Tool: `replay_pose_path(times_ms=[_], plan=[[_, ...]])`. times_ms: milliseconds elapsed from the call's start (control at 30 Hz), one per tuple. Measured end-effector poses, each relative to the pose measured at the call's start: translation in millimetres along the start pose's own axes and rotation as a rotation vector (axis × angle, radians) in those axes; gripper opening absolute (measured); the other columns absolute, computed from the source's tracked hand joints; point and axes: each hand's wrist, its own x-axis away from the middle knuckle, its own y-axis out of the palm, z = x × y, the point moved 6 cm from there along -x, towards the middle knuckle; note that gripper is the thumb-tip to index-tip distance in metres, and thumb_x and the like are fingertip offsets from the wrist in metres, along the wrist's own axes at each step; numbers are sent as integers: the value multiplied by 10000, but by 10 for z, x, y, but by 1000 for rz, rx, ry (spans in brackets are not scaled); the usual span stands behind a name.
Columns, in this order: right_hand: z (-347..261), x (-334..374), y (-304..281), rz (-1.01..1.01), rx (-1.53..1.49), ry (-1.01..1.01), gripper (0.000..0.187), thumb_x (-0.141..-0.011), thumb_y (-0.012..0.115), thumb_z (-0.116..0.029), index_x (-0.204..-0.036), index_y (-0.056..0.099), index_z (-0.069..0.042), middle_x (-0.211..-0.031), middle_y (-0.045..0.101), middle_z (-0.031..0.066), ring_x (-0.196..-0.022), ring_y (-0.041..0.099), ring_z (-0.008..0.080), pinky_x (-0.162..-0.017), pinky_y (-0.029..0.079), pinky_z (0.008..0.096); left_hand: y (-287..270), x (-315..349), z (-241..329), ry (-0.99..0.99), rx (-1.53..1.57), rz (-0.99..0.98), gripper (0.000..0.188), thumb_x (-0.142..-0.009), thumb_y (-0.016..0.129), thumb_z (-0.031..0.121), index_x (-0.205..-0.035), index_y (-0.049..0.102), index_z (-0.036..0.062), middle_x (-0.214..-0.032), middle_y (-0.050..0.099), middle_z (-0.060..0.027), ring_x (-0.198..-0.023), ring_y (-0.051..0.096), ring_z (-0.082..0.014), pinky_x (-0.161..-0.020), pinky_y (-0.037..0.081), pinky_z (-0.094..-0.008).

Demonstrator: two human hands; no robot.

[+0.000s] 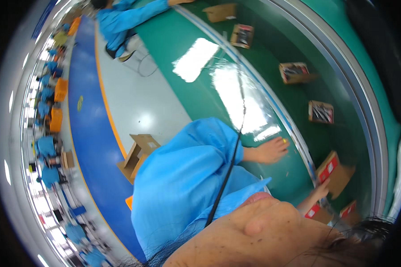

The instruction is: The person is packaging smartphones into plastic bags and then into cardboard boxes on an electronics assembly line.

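My left hand, below a blue sleeve, is over the green worktop beside the rail of the belt. Its fingers are loosely stretched out and a little blurred, and a small yellow spot shows at a fingertip. I cannot make out what that spot is. Farther along the rail, my right hand has its fingers at the lower edge of an open cardboard box with a red and white label. The box stands tilted, one brown flap spread out. Its inside and part of my right hand are hidden.
Several small cardboard boxes with dark contents, among them one box, sit along the dark green belt. Two labelled boxes lie near my right hand. Clear plastic sheeting covers the worktop. An open carton stands behind me. A blue-sleeved co-worker reaches toward the belt.
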Motion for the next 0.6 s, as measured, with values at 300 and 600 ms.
replay_pose_path(times_ms=[300,600], plan=[[-402,1382,-69,-556,-446,39,552,-914,583,-347,-1252,483,79,-1193,546,175,-999,560,268,-813,483,350,-268,76,197,-42,388,100,339,-795,540,193,-1067,552,-8,-1253,451,-289,-1173,457,-405,-958,374,-525],[-1052,2081,1319,-989,-470,-53,527,-912,576,-337,-1217,505,87,-1165,563,175,-977,569,267,-802,489,355,-328,791,810,162,15,279,309,-802,586,187,-1049,525,12,-1186,470,-303,-1028,529,-446,-823,465,-493]])
